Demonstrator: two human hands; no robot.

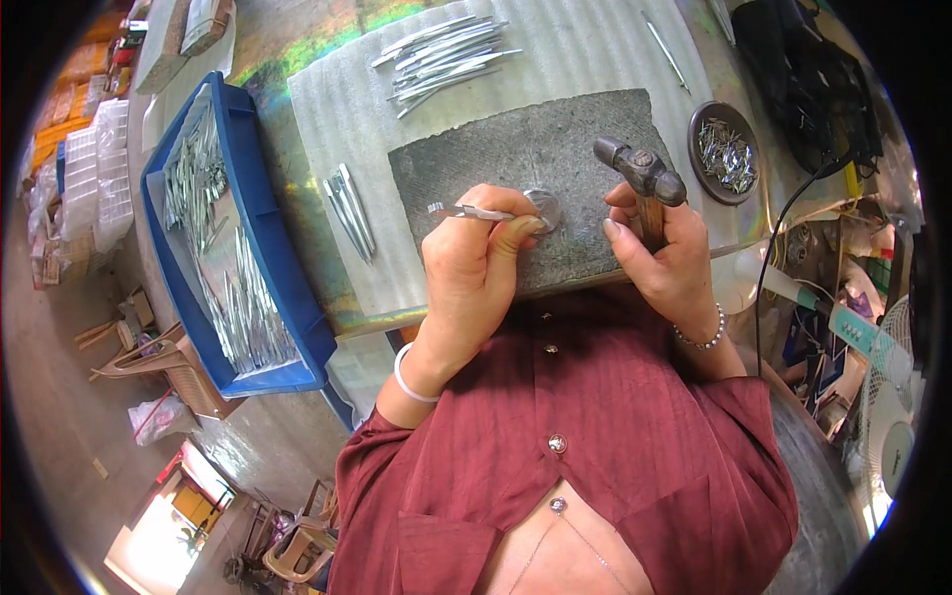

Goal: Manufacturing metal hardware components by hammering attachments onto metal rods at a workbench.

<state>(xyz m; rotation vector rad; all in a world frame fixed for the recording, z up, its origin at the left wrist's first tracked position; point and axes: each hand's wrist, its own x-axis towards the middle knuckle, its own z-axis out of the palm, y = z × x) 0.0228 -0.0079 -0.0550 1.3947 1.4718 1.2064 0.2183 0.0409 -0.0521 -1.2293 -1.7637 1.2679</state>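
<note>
Hammer sits gripped in the right hand close to the left hand, whose fingers pinch a metal strip on the stone block, so a crooked blow could hit them.

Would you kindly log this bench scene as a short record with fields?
left hand: pinches a thin metal piece against a small round anvil
right hand: grips a hammer by its wooden handle
work surface: grey block on white foam sheet
left side: blue tray of metal pieces
right side: round dish of small metal parts
</note>
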